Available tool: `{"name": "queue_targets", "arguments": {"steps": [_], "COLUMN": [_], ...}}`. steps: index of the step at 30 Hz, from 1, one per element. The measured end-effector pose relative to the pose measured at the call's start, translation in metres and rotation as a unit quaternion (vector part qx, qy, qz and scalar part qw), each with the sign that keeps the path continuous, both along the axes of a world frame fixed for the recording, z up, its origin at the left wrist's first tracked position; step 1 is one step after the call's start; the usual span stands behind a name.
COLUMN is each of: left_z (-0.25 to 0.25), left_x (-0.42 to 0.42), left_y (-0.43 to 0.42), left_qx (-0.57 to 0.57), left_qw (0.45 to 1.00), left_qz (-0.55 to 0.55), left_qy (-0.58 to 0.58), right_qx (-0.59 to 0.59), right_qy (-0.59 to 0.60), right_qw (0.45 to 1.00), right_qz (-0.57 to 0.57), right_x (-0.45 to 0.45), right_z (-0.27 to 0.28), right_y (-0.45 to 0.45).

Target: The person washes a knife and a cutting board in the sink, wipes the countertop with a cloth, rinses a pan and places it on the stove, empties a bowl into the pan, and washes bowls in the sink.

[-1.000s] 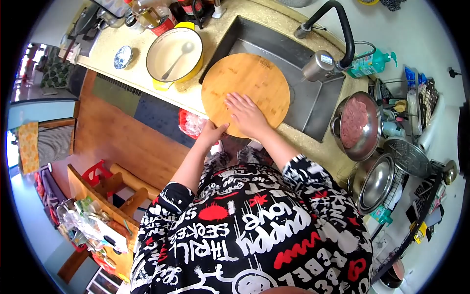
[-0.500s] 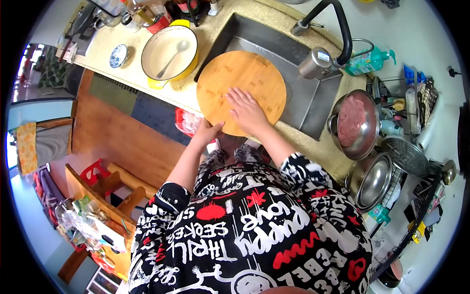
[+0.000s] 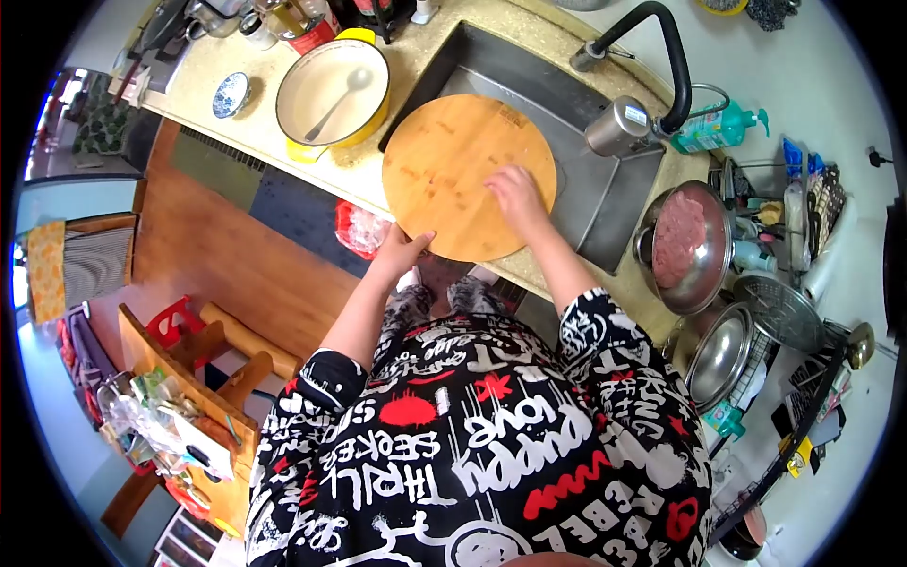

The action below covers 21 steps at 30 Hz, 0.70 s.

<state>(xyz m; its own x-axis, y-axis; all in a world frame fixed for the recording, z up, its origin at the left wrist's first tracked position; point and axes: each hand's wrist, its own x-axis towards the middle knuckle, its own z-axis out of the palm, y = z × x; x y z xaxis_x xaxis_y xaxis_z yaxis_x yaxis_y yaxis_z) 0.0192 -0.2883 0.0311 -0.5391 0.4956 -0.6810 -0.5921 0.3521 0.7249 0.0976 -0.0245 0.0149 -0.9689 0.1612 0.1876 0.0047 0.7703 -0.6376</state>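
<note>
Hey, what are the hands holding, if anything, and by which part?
The left hand holds the round wooden board by its near-left edge, thumb on top. The right hand is over the board's face, with nothing visible in its grip.

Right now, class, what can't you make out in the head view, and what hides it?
In the head view:
Left hand: most fingers, hidden by the round board.
Sink: part of its floor, covered by that board.
Green bottle: label lettering, too small to read.
Yellow-edged item: cut off by the picture's upper edge.
</note>
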Motion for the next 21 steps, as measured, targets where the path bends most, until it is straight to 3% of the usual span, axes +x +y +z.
{"name": "queue_targets", "arguments": {"steps": [2,4,6,10,14,15,18,21], "left_z": [-0.004,-0.006,-0.003,0.005,-0.004,-0.003,0.002,-0.005], "left_x": [0.001,0.002,-0.001,0.001,0.004,0.003,0.0,0.004], "left_y": [-0.002,-0.003,-0.003,-0.001,-0.003,-0.003,-0.002,-0.002], "left_qx": [-0.005,-0.001,-0.008,-0.012,-0.003,-0.012,-0.019,-0.004], "left_qw": [1.0,1.0,1.0,1.0,1.0,1.0,1.0,1.0], "left_qz": [-0.005,-0.006,-0.009,0.005,-0.009,-0.014,-0.001,0.03], "left_qy": [0.001,-0.009,-0.009,-0.003,0.001,-0.003,-0.008,-0.002], "right_qx": [-0.121,-0.078,0.126,0.099,0.109,0.077,-0.2,-0.007], "right_qy": [-0.025,-0.01,0.047,0.076,0.043,0.072,0.065,0.127], "right_qw": [0.974,0.956,0.947,0.982,0.956,0.956,0.963,0.992], "right_qz": [-0.188,-0.284,-0.292,-0.141,-0.268,-0.274,-0.167,-0.012], "right_x": [-0.025,-0.031,-0.03,0.004,-0.02,-0.027,-0.031,-0.026], "right_z": [-0.017,-0.025,-0.033,-0.02,-0.02,-0.021,-0.045,-0.001], "right_y": [0.041,0.053,0.051,0.007,0.048,0.049,-0.004,-0.042]}}
